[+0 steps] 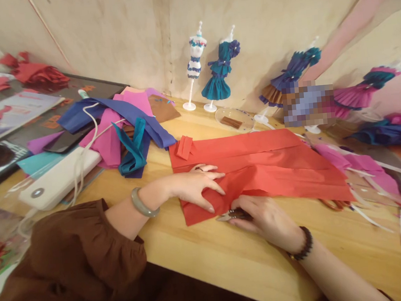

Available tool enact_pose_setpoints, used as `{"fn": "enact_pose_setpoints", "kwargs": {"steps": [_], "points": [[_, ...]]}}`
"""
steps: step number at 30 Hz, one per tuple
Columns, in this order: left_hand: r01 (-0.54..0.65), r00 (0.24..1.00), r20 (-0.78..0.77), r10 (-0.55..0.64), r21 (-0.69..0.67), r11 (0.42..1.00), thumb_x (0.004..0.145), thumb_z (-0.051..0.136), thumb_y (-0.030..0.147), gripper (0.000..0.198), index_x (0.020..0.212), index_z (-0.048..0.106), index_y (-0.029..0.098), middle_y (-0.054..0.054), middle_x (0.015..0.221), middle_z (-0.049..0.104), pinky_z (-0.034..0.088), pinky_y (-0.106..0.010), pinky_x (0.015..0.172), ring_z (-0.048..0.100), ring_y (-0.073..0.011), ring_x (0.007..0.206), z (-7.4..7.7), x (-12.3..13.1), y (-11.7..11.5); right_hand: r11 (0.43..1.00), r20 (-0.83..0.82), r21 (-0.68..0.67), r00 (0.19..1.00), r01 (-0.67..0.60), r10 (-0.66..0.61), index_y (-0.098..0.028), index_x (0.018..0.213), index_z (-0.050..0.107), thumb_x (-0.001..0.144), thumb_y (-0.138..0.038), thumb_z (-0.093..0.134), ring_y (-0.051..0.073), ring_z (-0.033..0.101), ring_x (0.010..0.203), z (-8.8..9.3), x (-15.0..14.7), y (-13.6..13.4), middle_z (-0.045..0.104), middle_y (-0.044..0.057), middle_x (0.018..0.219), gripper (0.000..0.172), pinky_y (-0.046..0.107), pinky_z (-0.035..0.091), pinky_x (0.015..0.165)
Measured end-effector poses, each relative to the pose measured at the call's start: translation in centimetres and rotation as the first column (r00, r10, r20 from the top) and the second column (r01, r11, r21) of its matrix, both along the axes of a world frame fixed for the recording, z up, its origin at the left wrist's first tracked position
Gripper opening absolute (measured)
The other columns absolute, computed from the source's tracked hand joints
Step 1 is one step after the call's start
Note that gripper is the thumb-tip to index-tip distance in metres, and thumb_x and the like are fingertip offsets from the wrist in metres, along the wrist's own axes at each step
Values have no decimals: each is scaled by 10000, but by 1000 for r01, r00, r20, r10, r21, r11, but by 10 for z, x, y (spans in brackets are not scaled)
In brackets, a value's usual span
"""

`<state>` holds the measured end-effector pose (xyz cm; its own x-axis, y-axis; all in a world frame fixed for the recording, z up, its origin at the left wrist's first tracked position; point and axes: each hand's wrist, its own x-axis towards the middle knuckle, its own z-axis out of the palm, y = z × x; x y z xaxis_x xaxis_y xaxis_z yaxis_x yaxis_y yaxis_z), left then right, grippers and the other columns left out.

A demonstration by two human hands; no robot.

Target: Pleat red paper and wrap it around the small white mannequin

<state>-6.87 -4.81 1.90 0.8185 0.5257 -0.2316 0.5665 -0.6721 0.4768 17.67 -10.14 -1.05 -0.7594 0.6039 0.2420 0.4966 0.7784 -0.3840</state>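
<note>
A wide sheet of red fabric (274,155) lies across the table, with long folds and a raised ridge near its middle. My left hand (200,185) rests flat on its left part, fingers spread. At the fabric's front edge, my right hand (262,215) is closed around small thread snips (239,214). Their metal blades point left and lie beside the edge of the fabric; whether they touch it I cannot tell. On the fabric's upper left corner sits a small folded red piece (185,148).
Miniature dress forms (220,71) in small outfits stand along the wall. Left are blue fabric (113,113), a teal strip (132,149), and a white power bank (59,181) with a cable. Orange-handled scissors (333,204) lie partly under the red fabric, near pink scraps (370,168).
</note>
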Motion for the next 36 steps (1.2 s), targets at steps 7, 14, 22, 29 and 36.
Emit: {"fn": "enact_pose_setpoints", "kwargs": {"steps": [7, 14, 22, 29, 36], "points": [[-3, 1000, 8, 4, -20, 1000, 751, 724, 486, 603, 1314, 592, 314, -43, 1612, 237, 140, -506, 1178, 83, -323, 1496, -1, 0, 1, 1000, 16, -26, 1000, 12, -11, -181, 881, 597, 969, -405, 505, 145, 631, 619, -1, 3, 1, 674, 37, 758, 258, 251, 467, 565], [9, 1000, 8, -9, 1, 1000, 760, 722, 447, 584, 1309, 599, 294, -64, 1603, 259, 168, -535, 1159, 103, -350, 1487, -2, 0, 1, 1000, 9, -26, 1000, 4, -4, -179, 886, 607, 974, -413, 491, 144, 624, 610, -1, -2, 0, 678, 40, 751, 275, 251, 460, 557], [-2, 999, 44, 3, -23, 1000, 732, 747, 495, 618, 1303, 600, 311, -58, 1608, 246, 144, -521, 1170, 92, -347, 1490, -7, -2, 3, 1000, 6, -24, 1000, 13, -12, -180, 870, 597, 980, -446, 475, 134, 615, 591, -5, 1, 0, 676, 30, 724, 312, 237, 441, 555], [4, 999, 42, -3, -15, 1000, 735, 747, 490, 615, 1302, 602, 302, -57, 1606, 252, 144, -519, 1171, 94, -342, 1490, -7, -1, 3, 1000, 23, -1, 1000, 16, -16, -187, 837, 585, 982, -448, 469, 123, 581, 550, -4, 0, 0, 652, 18, 684, 321, 234, 410, 527], [-6, 1000, 27, 6, 2, 1000, 726, 749, 503, 624, 1295, 609, 290, -62, 1599, 271, 151, -509, 1169, 119, -336, 1487, -5, 1, 1, 1000, 31, -1, 999, 10, -10, -186, 858, 582, 979, -481, 463, 125, 589, 553, -2, -2, -1, 656, 23, 692, 340, 234, 419, 524]]}}
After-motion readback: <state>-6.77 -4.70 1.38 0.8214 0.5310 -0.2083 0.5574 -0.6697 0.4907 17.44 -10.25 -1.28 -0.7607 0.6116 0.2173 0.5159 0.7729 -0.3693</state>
